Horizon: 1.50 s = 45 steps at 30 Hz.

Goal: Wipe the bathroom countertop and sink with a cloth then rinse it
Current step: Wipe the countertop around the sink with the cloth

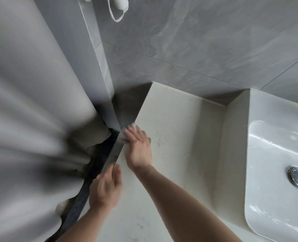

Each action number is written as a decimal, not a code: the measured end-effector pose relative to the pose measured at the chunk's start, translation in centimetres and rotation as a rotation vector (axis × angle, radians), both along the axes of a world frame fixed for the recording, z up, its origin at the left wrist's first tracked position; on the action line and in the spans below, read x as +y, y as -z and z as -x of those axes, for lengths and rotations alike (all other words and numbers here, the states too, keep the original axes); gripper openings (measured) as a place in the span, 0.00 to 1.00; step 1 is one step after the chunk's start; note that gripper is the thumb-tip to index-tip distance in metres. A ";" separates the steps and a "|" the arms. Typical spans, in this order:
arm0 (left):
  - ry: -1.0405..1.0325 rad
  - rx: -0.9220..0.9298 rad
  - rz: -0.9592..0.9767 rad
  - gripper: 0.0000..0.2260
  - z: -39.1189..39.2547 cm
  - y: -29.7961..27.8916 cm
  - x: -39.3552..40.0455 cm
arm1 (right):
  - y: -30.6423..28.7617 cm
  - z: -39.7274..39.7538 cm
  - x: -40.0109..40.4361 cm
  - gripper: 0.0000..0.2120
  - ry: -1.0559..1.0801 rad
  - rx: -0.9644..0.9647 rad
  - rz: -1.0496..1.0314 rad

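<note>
Nearest us, our left hand [106, 185] rests on the worktop's [179, 137] left edge, fingers loosely curled over the rim, holding nothing that we can make out. Just beyond it, our right hand [138, 147] lies flat with straight fingers pressing the cloth [125, 135] down at the same edge, beside the grey curtain [31, 119]. The cloth sits at the far left of the surface; faint smudges [159, 141] lie just to its right, and the sink [275, 163] well apart beyond them. We judge the next stroke should sweep rightward, led by the right hand
</note>
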<state>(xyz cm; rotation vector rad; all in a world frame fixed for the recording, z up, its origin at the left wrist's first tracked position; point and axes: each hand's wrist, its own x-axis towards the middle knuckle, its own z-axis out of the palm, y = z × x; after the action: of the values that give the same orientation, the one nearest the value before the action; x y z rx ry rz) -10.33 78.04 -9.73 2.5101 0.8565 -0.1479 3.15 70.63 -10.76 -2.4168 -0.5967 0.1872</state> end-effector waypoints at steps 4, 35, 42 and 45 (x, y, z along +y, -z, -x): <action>0.004 -0.010 -0.004 0.32 0.0 0.1 0.0 | -0.9 0.3 -1.2 0.29 -0.087 0.057 -0.110; -0.031 -0.007 0.022 0.26 -0.1 -0.4 -0.2 | -2.2 -5.3 -0.6 0.29 0.062 0.089 -0.109; -0.029 0.011 0.036 0.26 -0.1 -0.2 -0.2 | -1.5 -13.2 -15.6 0.25 0.581 -0.035 0.031; -0.042 0.028 0.037 0.26 -0.2 -0.1 -0.1 | -0.2 -14.3 -19.1 0.25 0.662 -0.028 0.198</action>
<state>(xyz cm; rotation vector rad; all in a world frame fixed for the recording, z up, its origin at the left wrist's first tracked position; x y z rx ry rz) -10.18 77.92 -9.65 2.4592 0.9087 -0.1834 17.41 51.53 -10.61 -2.6673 0.2398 -0.0726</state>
